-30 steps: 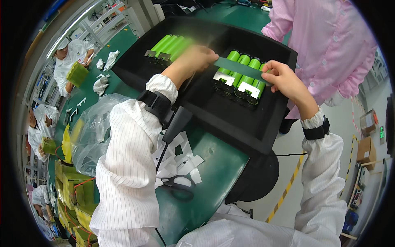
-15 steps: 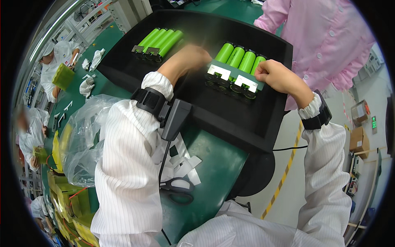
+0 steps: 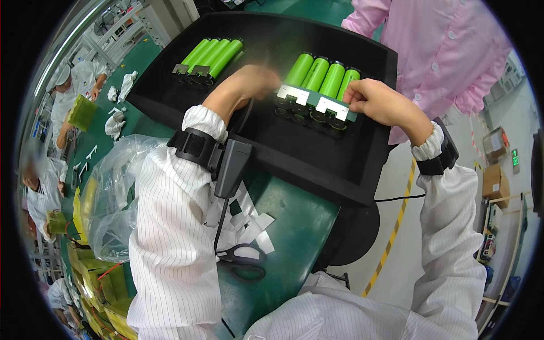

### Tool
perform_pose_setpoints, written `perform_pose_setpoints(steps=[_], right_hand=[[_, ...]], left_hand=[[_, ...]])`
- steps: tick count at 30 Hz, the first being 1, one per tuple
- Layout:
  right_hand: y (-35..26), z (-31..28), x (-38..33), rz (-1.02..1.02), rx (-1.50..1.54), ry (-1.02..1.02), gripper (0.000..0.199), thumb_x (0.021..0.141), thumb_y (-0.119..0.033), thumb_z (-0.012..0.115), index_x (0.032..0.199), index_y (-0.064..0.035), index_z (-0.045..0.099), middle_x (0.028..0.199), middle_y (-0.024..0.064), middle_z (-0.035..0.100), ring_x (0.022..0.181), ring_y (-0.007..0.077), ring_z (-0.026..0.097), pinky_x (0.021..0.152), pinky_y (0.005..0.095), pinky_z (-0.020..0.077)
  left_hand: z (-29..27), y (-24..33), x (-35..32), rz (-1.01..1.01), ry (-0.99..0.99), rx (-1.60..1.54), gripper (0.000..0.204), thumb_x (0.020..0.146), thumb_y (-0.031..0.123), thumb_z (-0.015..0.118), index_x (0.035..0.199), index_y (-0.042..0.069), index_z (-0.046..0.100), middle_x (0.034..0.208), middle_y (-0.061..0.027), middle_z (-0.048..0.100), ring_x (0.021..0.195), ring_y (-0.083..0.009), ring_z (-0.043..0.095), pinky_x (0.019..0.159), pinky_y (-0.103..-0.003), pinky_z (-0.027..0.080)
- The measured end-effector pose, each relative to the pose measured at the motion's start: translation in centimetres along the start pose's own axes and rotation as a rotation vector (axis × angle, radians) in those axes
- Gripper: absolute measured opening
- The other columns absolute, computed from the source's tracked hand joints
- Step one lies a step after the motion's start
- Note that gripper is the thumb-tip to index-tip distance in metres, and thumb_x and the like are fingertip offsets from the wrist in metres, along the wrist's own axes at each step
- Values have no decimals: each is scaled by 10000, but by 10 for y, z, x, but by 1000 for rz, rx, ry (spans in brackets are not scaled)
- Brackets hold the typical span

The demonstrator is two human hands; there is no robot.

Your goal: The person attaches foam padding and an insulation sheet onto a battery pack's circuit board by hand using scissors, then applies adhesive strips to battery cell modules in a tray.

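A black foam-like tray [image 3: 317, 173] holds two groups of green cylindrical battery cells. Across the near ends of the right-hand battery cells [image 3: 315, 76] runs a dark green strip [image 3: 352, 117], with two silvery metal tabs [image 3: 330, 109] beside it. My right hand [image 3: 377, 103] pinches the right end of this strip, thumb and fingers closed. My left hand [image 3: 252, 84] is between the two groups, close to the strip's left end; motion smears its fingers. The left-hand battery cells [image 3: 211, 56] lie untouched by either hand, with duller metal tabs on their near ends.
Black-handled scissors [image 3: 243, 255] and white scraps [image 3: 252, 226] lie on the green table [image 3: 300, 218]. A clear plastic bag [image 3: 116, 187] and yellow-green packs [image 3: 93, 272] are on the left. A person in a pink coat [image 3: 442, 51] stands beyond the tray; other people work at far left.
My left hand has shifted slightly left and down, away from the strip's left end. My right hand keeps its pinch at the right end. The whole view has moved a little.
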State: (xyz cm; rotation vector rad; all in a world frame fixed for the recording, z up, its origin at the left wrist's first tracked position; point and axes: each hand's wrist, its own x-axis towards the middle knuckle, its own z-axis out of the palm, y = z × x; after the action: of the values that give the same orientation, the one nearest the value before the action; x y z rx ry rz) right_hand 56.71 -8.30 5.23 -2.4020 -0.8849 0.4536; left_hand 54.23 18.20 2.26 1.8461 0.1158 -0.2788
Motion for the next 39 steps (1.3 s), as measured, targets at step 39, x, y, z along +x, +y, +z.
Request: perform_pose_setpoints(steps=[39], right_hand=[[-17,-8,14,-392,-756,46,493,499,-117,781,864,-47,458,860,89,523,838,284,552,680,367,448]], left_hand=[[1,-13,20,-266,-173,556,360,860,351,512,926,0,559,645,-28,486,481,-115,414,434,-241,342]])
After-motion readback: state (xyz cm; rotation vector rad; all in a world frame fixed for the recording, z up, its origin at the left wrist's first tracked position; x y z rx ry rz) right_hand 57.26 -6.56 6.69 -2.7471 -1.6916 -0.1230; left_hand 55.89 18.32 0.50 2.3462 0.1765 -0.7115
